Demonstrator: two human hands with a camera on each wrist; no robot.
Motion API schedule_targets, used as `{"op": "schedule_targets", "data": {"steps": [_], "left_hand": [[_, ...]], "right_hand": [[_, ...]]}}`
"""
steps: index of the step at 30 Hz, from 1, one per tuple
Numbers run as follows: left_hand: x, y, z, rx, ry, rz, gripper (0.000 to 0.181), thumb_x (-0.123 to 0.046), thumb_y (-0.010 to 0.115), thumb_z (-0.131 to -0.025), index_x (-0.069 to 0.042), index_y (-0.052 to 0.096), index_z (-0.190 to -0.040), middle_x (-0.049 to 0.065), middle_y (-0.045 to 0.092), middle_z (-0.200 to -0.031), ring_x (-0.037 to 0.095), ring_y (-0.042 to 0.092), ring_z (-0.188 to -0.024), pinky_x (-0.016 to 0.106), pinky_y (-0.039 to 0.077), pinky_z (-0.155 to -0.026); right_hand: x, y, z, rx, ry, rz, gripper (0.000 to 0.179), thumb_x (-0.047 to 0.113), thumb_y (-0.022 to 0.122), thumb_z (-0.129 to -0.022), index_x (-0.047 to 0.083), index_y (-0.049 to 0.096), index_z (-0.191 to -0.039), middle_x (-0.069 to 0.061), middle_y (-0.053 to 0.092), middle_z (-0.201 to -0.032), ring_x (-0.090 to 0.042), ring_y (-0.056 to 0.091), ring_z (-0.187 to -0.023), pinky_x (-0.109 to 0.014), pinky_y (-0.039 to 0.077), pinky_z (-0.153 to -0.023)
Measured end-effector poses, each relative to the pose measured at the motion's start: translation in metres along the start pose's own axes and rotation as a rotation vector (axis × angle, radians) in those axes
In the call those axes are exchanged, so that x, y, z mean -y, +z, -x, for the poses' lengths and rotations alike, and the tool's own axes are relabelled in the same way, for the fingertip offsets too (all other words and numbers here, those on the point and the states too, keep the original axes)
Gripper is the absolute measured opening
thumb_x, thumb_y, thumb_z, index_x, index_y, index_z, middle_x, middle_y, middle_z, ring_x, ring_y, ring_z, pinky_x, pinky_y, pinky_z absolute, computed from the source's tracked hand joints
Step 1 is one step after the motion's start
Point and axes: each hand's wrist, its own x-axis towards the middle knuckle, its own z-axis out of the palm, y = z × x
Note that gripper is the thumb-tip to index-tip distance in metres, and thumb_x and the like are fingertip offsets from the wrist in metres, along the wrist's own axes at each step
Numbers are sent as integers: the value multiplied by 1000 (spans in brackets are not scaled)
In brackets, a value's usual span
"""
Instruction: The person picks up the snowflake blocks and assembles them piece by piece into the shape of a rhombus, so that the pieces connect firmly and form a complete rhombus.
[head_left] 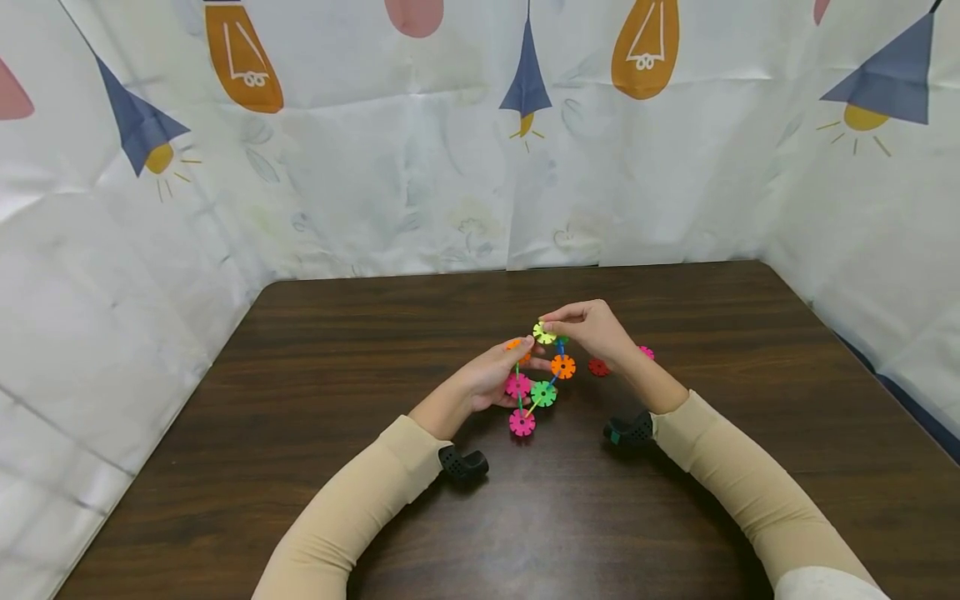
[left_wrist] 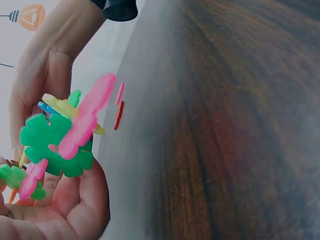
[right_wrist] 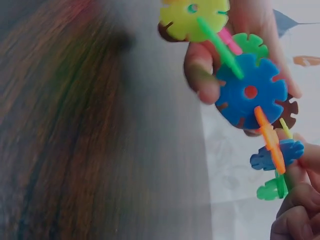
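Observation:
A string of notched plastic discs, linked edge to edge, is held between both hands. My left hand point(head_left: 491, 375) grips it along its left side, around an orange disc point(head_left: 514, 345) and near a pink disc point(head_left: 517, 385). Thumb and fingers of my right hand point(head_left: 596, 332) pinch a yellow disc point(head_left: 544, 332) at the top. Below hang an orange disc point(head_left: 563, 367), a green disc point(head_left: 543, 394) and a lower pink disc point(head_left: 522, 422). In the right wrist view, a blue disc point(right_wrist: 240, 97) shows up close. Fingers partly cover some links.
On the brown wooden table point(head_left: 360, 367) a loose red disc point(head_left: 598, 367) lies beside the right forearm, with a pink disc point(head_left: 647, 353) partly behind it. Black wrist cameras point(head_left: 462, 464) sit under both cuffs. A printed white curtain point(head_left: 420, 192) surrounds the table.

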Motion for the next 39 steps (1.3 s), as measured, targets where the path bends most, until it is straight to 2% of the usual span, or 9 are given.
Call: {"op": "schedule_targets", "data": {"steps": [5,9,12,17,21,25,28,33,39], "left_hand": [[0,1,1,3,10,69,47,-44,40,-111,-10,52,-140,10,61,-140,21,58,-84,37,54,-71],[1,2,0,22,14,142,48,-44,40,-110,-16,41,-150,14,57,-146,18,59,-74,37,54,-70],[2,2,0,28,16,189,49,-42,40,-110,-19,34,-153,18,53,-149,20,59,-73,36,55,-68],[5,1,1,-1,13,253,54,-38,41,-108,-15,27,-155,22,50,-151,26,64,-93,35,55,-70],[6,-2,1,-42,-9,306,62,-38,42,-106,-14,19,-158,21,50,-150,33,66,-106,34,55,-71],[7,-4,1,-54,-12,363,61,-35,41,-106,-12,18,-158,23,49,-151,41,56,-129,33,57,-71],[7,-4,1,-49,-2,390,60,-32,41,-107,-9,18,-158,25,47,-151,43,47,-138,31,57,-69],[8,-4,0,-50,1,429,52,-28,40,-107,-7,23,-153,25,47,-151,40,45,-139,26,56,-62],[9,-3,-1,-90,10,504,50,-23,39,-107,-5,23,-151,27,48,-148,41,48,-137,26,56,-67]], "right_hand": [[-2,-1,1,10,-57,34,26,18,74,-97,-1,76,-115,-12,76,-108,-22,68,-94,-52,54,-90],[0,-1,4,26,-76,79,29,22,69,-101,1,75,-119,-13,74,-113,-25,66,-97,-55,52,-89],[2,-3,5,41,-96,120,32,24,65,-104,1,73,-124,-13,73,-115,-28,67,-99,-57,51,-91],[-2,-16,5,20,-142,153,33,23,61,-106,3,70,-130,-19,74,-105,-30,67,-105,-51,49,-94],[-11,-32,6,17,-123,184,34,24,63,-105,2,69,-130,-20,73,-108,-33,65,-109,-48,49,-95],[-20,-45,8,90,-95,279,33,20,66,-102,-1,69,-128,-16,73,-114,-36,66,-107,-50,52,-94],[-26,-53,9,170,-72,365,32,18,70,-100,-2,70,-125,-12,72,-112,-31,66,-101,-45,52,-91],[-35,-62,9,310,-24,454,32,17,73,-97,-3,68,-121,-4,66,-93,-22,57,-86,-38,46,-80],[-40,-68,9,361,46,478,33,16,78,-92,-3,66,-116,-3,60,-84,-21,52,-79,-36,41,-75]]}}
